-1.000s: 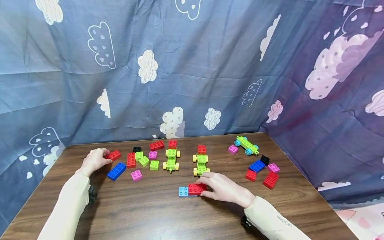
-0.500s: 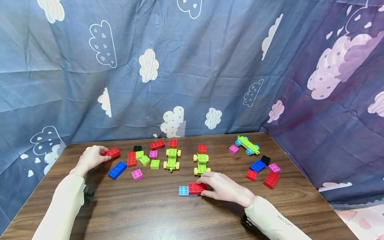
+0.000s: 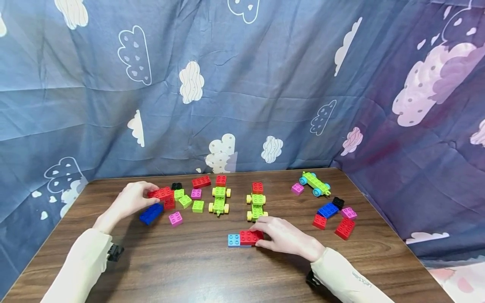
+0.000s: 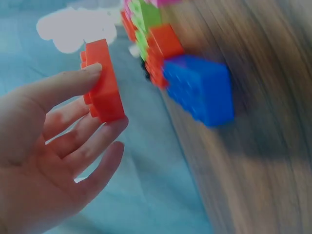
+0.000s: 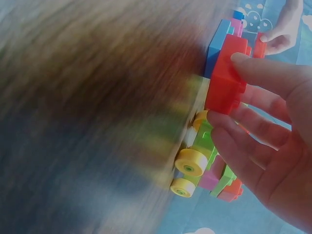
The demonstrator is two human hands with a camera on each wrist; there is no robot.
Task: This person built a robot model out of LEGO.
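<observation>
My left hand (image 3: pixel 132 200) pinches a red building brick (image 3: pixel 163 193) between thumb and fingers, clear of the table. In the left wrist view this brick (image 4: pixel 106 87) hangs apart from a blue brick (image 4: pixel 200 90). Just below it in the head view, another red brick (image 3: pixel 169 204) is partly covered. My right hand (image 3: pixel 286 236) grips the right end of a red brick (image 3: pixel 248 237), which sits on a light-blue brick (image 3: pixel 233 240) whose left studs stay bare. The right wrist view shows thumb and fingertips on that red brick (image 5: pixel 225 73).
Two lime wheeled car bases (image 3: pixel 219 205) (image 3: pixel 257 207) stand behind the right hand. Lime, pink, black and red bricks lie at centre left. Further right are a blue-wheeled base (image 3: pixel 315 184) and several bricks (image 3: pixel 345 228). A cloud-patterned curtain (image 3: pixel 242 105) backs the table.
My left hand has lifted the red brick off the table's left side and carried it right, over toward the other red brick. The right hand has stayed on its brick.
</observation>
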